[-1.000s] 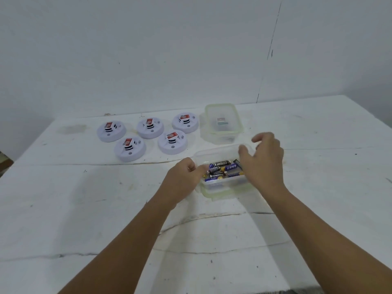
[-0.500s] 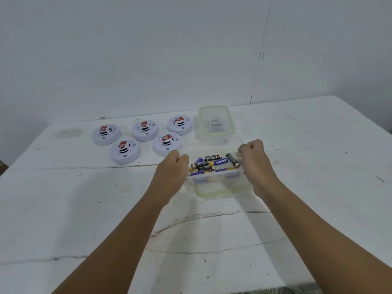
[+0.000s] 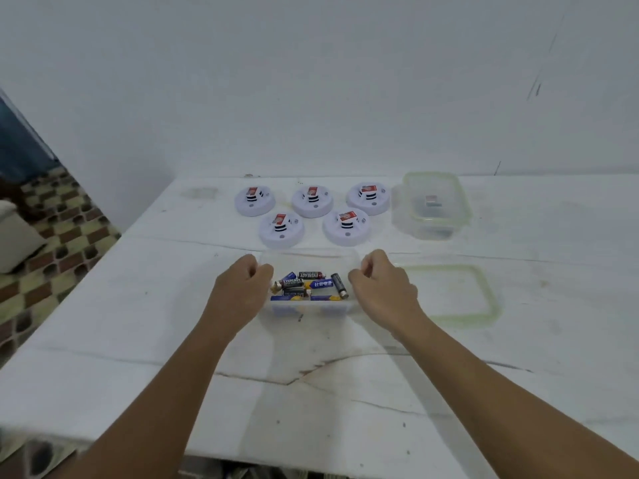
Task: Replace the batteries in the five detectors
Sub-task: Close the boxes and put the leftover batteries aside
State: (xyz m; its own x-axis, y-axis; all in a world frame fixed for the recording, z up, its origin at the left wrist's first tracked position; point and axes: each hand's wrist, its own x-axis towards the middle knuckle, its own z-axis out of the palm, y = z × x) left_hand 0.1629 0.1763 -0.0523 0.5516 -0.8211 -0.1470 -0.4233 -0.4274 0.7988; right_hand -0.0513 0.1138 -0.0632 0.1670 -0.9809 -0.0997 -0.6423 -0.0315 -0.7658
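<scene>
Clear battery box (image 3: 308, 261) between 2 hands

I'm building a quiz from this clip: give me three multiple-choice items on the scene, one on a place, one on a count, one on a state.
1. Where does the loose green-rimmed clear lid lie?
A. right of the clear plastic battery box
B. on the detectors
C. on the floor

2. How many round white detectors are on the white table?
A. three
B. five
C. seven

3. What are the hands doing?
A. resting flat on the table
B. holding a detector
C. left hand and right hand gripping the battery box's ends

Answers: 1 A, the lid lies flat beside the right hand; 2 B, three behind, two in front; 3 C, fingers curl over the box's rim.
</scene>
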